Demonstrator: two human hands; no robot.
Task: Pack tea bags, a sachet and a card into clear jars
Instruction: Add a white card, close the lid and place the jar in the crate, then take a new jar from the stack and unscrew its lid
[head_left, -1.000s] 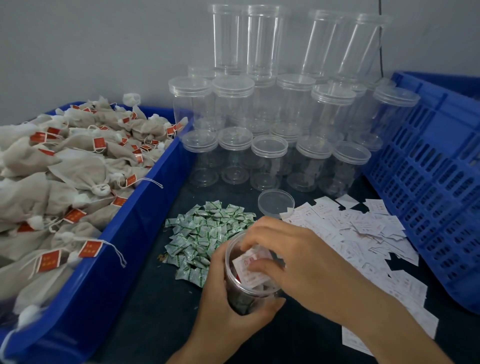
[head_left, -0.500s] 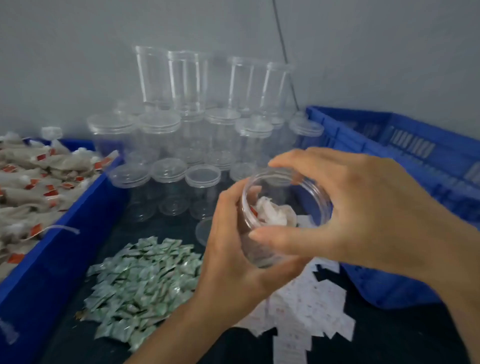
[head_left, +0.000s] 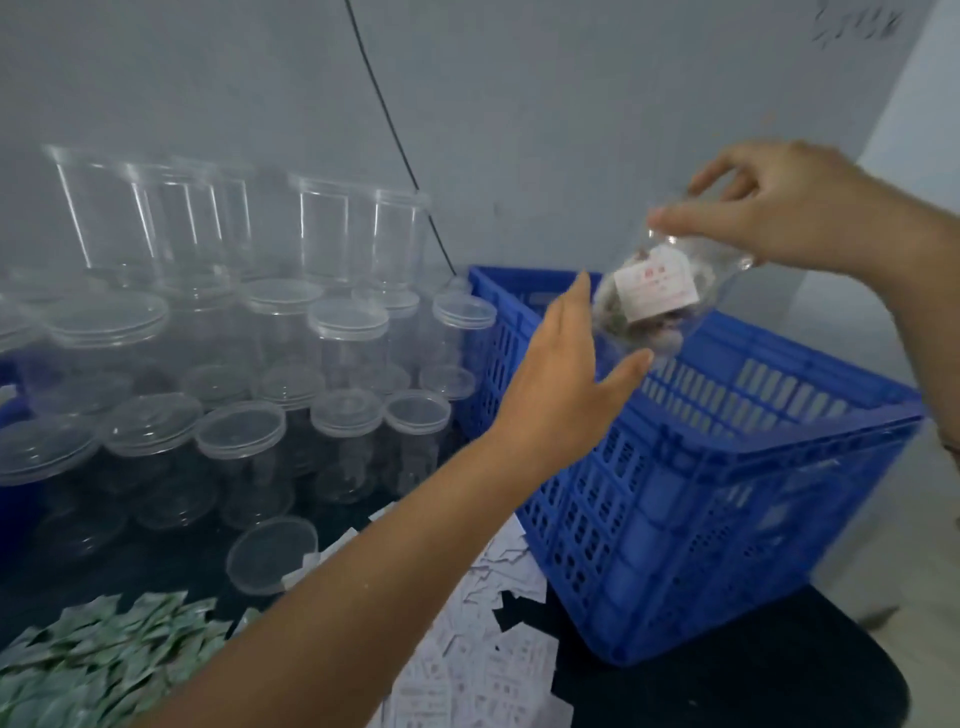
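A filled clear jar (head_left: 670, 332) hangs tilted above the blue slotted crate (head_left: 727, 467), a white card (head_left: 655, 288) showing through its wall. My right hand (head_left: 779, 208) grips the jar by its upper end with thumb and fingers. My left hand (head_left: 561, 374) is spread just left of and below the jar, fingers straight, with the thumb near the jar's lower end. Whether the thumb touches the jar I cannot tell. Green sachets (head_left: 98, 660) lie heaped at the lower left, and white cards (head_left: 467, 665) are scattered beside them.
Stacked empty clear jars with lids (head_left: 332, 332) fill the table's back left against the grey wall. A loose lid (head_left: 272, 553) lies in front of them. A black cable (head_left: 395, 135) runs down the wall behind the crate.
Both hands carried the jar up and to the right, over the blue crate. My left hand let go of the jar body and opened; my right hand now holds it alone. The view swung right.
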